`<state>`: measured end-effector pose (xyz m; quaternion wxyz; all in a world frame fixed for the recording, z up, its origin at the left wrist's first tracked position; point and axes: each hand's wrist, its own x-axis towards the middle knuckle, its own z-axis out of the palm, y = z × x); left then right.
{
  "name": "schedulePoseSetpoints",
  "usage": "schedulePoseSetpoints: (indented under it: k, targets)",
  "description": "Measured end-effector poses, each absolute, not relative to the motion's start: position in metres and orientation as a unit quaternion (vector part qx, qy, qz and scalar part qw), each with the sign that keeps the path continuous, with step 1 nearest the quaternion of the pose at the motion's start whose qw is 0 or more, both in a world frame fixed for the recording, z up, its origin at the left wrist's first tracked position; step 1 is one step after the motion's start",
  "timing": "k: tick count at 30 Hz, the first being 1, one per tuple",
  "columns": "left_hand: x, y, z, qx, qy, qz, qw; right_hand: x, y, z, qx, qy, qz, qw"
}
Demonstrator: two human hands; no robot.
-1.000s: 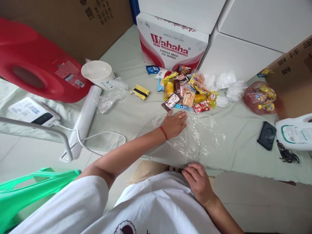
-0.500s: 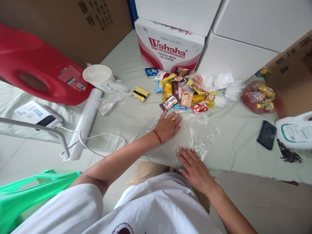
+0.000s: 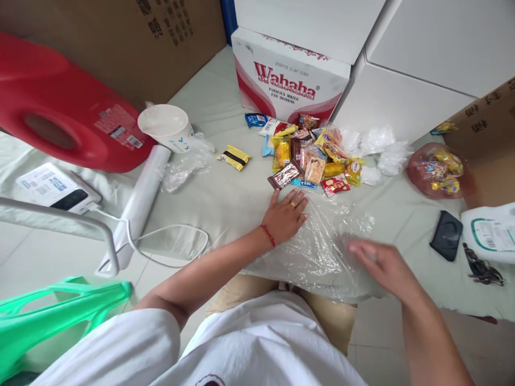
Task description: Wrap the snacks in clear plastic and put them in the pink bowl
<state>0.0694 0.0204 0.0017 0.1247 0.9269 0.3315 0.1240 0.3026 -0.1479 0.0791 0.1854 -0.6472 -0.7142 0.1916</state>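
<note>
A sheet of clear plastic film (image 3: pixel 322 244) lies spread on the pale green cloth (image 3: pixel 225 198) in front of me. My left hand (image 3: pixel 286 213), with a ring and a red wrist cord, rests flat on the film's upper left part, fingers stretched out. My right hand (image 3: pixel 380 265) is blurred by motion at the film's right edge, fingers extended over it. A pile of small wrapped snacks (image 3: pixel 309 155) lies just beyond my left fingertips. A single yellow and black snack packet (image 3: pixel 234 156) lies apart to the left.
A red jug (image 3: pixel 60 112), a white paper cup (image 3: pixel 164 126), a white roll (image 3: pixel 139 201) and a white device with a cable (image 3: pixel 52 187) lie left. A Wahaha carton (image 3: pixel 289 86) stands behind. A bagged snack bundle (image 3: pixel 438 169), a black object (image 3: pixel 446 235) and a white jug (image 3: pixel 488 233) lie right.
My right hand has swept from the film's near edge out to its right side. My left hand has stayed flat on the film.
</note>
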Motion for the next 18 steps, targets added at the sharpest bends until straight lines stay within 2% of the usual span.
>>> schedulePoseSetpoints:
  k: [2,5,9,11,15,18]
  targets:
    - [0.068,0.019,0.001,0.929,0.326,0.129,0.121,0.29,-0.085,0.083,-0.652,-0.731,0.086,0.183]
    - [0.067,0.019,0.002,0.93,0.32,0.135,0.119,0.247,0.008,0.075,-0.592,-0.797,0.004,0.119]
    - [0.065,0.022,0.003,0.933,0.308,0.133,0.131,0.205,0.072,0.058,-0.535,-0.845,-0.017,0.004]
    - [0.065,0.023,0.003,0.932,0.305,0.138,0.136,0.209,0.073,0.053,-0.558,-0.83,-0.007,-0.017]
    - [0.064,0.025,0.002,0.929,0.306,0.147,0.147,0.256,0.057,0.054,-0.692,-0.72,0.03,0.038]
    - [0.064,0.026,0.001,0.926,0.31,0.148,0.156,0.281,0.059,0.053,-0.783,-0.594,0.082,0.165]
